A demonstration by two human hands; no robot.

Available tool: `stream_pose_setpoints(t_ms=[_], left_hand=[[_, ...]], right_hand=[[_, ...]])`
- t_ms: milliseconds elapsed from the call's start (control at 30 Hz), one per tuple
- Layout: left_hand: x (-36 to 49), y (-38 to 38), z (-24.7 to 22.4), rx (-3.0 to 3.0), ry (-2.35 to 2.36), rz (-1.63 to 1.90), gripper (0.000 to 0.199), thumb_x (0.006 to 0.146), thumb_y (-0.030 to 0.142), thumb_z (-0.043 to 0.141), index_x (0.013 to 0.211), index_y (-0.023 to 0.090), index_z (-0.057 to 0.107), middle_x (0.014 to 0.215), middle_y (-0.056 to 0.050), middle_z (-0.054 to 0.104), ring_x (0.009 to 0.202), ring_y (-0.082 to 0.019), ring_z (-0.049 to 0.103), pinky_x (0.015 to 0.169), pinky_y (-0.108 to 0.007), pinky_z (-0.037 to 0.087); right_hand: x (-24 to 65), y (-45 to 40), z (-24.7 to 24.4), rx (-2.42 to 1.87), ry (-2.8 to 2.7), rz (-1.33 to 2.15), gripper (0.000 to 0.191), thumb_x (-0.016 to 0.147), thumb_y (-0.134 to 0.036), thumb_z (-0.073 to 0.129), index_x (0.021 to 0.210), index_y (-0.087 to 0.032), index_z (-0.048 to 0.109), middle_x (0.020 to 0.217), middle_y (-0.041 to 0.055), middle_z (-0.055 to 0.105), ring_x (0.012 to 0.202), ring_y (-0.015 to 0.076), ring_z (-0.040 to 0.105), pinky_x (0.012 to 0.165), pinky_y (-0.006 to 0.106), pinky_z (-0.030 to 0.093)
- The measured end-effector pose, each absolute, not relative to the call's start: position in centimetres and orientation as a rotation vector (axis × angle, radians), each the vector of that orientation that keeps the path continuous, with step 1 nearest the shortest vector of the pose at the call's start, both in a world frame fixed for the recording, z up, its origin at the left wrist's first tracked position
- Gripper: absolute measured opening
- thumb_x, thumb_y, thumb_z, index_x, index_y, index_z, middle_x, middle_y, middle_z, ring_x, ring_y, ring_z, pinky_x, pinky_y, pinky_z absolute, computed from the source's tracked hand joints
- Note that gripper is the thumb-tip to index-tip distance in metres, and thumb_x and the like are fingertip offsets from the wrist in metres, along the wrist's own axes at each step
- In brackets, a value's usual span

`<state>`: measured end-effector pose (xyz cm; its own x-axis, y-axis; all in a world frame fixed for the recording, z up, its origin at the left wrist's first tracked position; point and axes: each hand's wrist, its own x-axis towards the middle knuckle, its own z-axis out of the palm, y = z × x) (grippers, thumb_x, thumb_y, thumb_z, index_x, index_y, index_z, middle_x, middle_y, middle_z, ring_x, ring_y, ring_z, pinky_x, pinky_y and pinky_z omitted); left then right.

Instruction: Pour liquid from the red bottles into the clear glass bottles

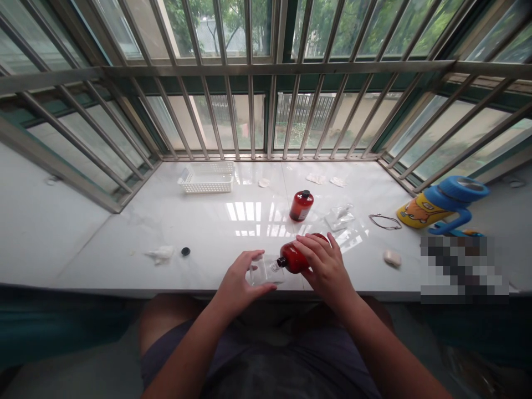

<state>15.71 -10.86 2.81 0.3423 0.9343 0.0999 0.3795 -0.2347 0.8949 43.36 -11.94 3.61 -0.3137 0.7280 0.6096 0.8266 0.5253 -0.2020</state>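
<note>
Close to the near edge of the counter, my left hand curves around a clear container, thumb on the near side and fingers on the far side. My right hand wraps over the tilted bottle, glossy red and rounded, its black neck pointing left at the container's mouth; I cannot tell whether anything flows.

To my left, the counter runs wide past a small round black cap and a crumpled white wrapper. To my right lies a smooth beige lump, with a thin looped cord beyond it.

Just past my hands stands the upright bottle, red with a black top, beside a shiny, wrinkled clear bag. A blue and yellow jug stands by the right side. Farther back, white scraps and a perforated white basket sit before the metal bars.
</note>
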Motion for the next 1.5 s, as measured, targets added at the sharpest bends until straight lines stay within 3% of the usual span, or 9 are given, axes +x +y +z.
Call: stream_pose_setpoints(t_ms=[867,1300,1500], left_hand=[[15.9,-10.8,2.4,1.637,1.128,0.836,0.075,0.073,0.042,0.099,0.138,0.028,0.065,0.142,-0.01,0.066,0.122,-0.03,0.069,0.103,-0.048,0.064],[15.9,-10.9,2.2,1.616,1.119,0.834,0.076,0.073,0.043,0.099,0.139,0.028,0.065,0.142,-0.01,0.066,0.122,-0.03,0.069,0.103,-0.05,0.064],[15.9,-10.9,2.2,1.616,1.122,0.835,0.075,0.073,0.041,0.098,0.139,0.029,0.065,0.142,-0.01,0.066,0.125,-0.031,0.068,0.104,-0.049,0.063]], right_hand=[[43.2,-12.0,5.0,-1.28,-2.135,-0.267,0.042,0.105,-0.017,0.065,0.145,-0.028,0.061,0.145,0.0058,0.071,0.14,0.0289,0.06,0.134,0.062,0.015],[43.7,-12.0,5.2,-1.263,-2.201,-0.351,0.052,0.102,-0.014,0.065,0.15,-0.031,0.058,0.147,0.0052,0.07,0.142,0.0283,0.059,0.136,0.061,0.013],[43.5,-12.0,5.3,-1.273,-2.184,-0.333,0.047,0.104,-0.016,0.064,0.148,-0.031,0.06,0.146,0.005,0.07,0.141,0.028,0.06,0.136,0.062,0.012]])
